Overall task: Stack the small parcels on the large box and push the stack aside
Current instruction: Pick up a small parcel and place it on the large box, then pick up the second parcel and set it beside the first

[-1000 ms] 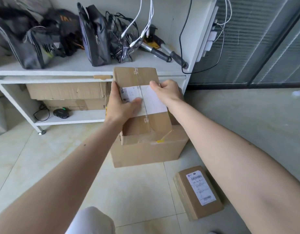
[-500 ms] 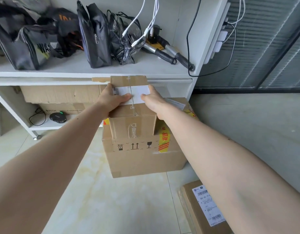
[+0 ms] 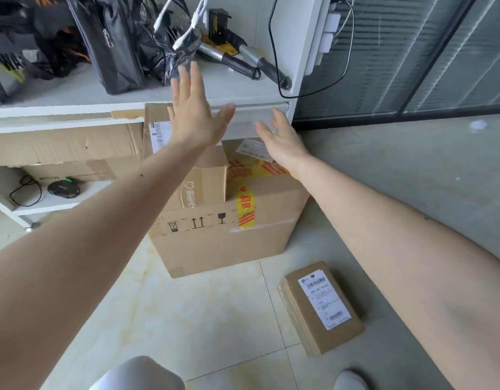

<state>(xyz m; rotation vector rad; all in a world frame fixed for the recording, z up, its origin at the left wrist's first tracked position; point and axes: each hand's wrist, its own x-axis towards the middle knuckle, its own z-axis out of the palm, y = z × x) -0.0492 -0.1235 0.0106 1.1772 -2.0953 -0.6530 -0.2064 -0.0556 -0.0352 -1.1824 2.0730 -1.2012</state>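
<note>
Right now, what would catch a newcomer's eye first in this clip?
Two open hands, left hand and right hand, raised above a small parcel sitting on the large box at the shelf. Another labelled parcel lies on the floor, lower right.

You no longer grip the small parcel (image 3: 203, 175), which now sits alone on the large box (image 3: 229, 229), and your left hand (image 3: 196, 114) and right hand (image 3: 279, 139) hover spread above it.

The left forearm (image 3: 147, 190) covers most of the small parcel (image 3: 206, 181) atop the large box (image 3: 229, 237) — its label half hidden, both hands motion-blurred.
</note>
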